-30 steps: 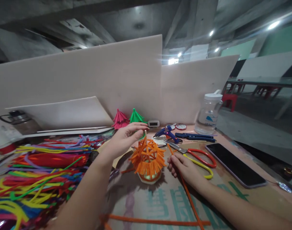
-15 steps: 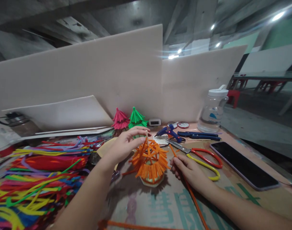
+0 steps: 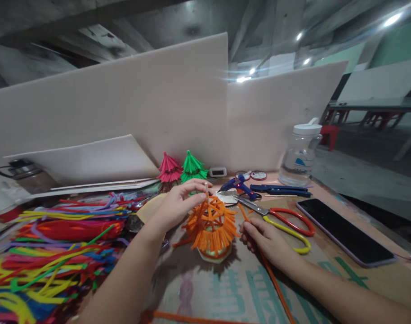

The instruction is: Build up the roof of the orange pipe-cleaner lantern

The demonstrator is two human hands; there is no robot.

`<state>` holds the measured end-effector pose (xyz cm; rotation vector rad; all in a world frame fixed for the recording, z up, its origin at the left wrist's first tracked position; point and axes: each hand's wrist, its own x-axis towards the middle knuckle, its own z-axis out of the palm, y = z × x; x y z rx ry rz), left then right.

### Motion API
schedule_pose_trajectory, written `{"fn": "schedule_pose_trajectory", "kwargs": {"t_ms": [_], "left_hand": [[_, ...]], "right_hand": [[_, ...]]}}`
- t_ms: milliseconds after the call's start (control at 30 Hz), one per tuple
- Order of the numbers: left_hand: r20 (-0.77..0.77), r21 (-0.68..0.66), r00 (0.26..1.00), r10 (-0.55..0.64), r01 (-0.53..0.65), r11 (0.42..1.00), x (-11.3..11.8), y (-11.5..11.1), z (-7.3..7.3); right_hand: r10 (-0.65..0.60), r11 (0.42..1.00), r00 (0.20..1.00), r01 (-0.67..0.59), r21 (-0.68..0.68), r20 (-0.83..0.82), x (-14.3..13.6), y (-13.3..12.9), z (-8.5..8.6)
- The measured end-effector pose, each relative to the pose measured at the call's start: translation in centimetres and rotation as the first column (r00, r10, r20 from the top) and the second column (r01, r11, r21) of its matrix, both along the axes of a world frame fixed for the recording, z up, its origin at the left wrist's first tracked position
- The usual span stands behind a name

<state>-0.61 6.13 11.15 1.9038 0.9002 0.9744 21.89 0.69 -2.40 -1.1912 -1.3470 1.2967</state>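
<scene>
An orange pipe-cleaner tree (image 3: pixel 214 229) stands upright on a pale base in the middle of the cardboard, its fringe of short pieces pointing outward and down. From its top rises a thin wooden stick (image 3: pixel 206 189), pinched between the thumb and fingers of my left hand (image 3: pixel 178 202). Right of the tree, my right hand (image 3: pixel 262 236) is closed round a long orange pipe cleaner (image 3: pixel 274 283); one end pokes up past the fingertips and the rest trails down toward me. Another orange pipe cleaner (image 3: pixel 192 318) lies along the near edge.
Scissors (image 3: pixel 293 225) lie just beyond my right hand, beside a phone (image 3: pixel 343 231). Behind are a blue glue gun (image 3: pixel 237 185), a water jug (image 3: pixel 298 155), and small pink (image 3: pixel 168 168) and green trees (image 3: pixel 192 166). Many coloured pipe cleaners (image 3: pixel 57 256) cover the left side.
</scene>
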Motion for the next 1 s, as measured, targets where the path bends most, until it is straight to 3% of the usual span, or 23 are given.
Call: {"fn": "schedule_pose_trajectory", "kwargs": {"t_ms": [400, 500, 600, 700, 800, 900, 1000], "left_hand": [[-0.039, 0.020, 0.999, -0.007, 0.008, 1.000, -0.2, -0.2, 0.3], [-0.103, 0.003, 0.994, -0.047, 0.047, 0.999, -0.6, -0.1, 0.6], [-0.197, 0.027, 0.980, 0.027, -0.022, 0.999, -1.4, -0.4, 1.3], [-0.347, 0.119, 0.918, 0.192, -0.160, 0.980, -2.5, -1.2, 2.1], [-0.514, 0.157, 0.814, 0.271, -0.221, 0.962, -3.7, -2.4, 2.4], [-0.629, 0.180, 0.735, 0.253, -0.178, 0.967, -4.0, -3.6, 1.9], [-0.658, 0.194, 0.723, 0.211, -0.107, 0.975, -3.5, -4.5, 0.9]], "right_hand": [[-0.002, 1.000, 1.000, 0.002, 0.022, 0.008, 0.0, 0.0, -0.2], [-0.018, 1.000, 0.998, 0.018, 0.001, -0.053, 0.0, 0.0, -0.3], [-0.071, 0.997, 0.995, 0.073, 0.031, -0.072, 0.3, 0.0, 0.1], [-0.128, 0.984, 0.985, 0.140, 0.109, -0.115, 0.4, 0.1, 1.1], [-0.094, 0.990, 0.965, 0.117, 0.082, -0.244, 0.0, 0.3, 1.8], [-0.009, 1.000, 0.931, 0.010, 0.002, -0.365, -0.6, 0.5, 1.4], [0.030, 0.999, 0.920, -0.041, -0.018, -0.390, -0.9, 0.4, 1.1]]}}
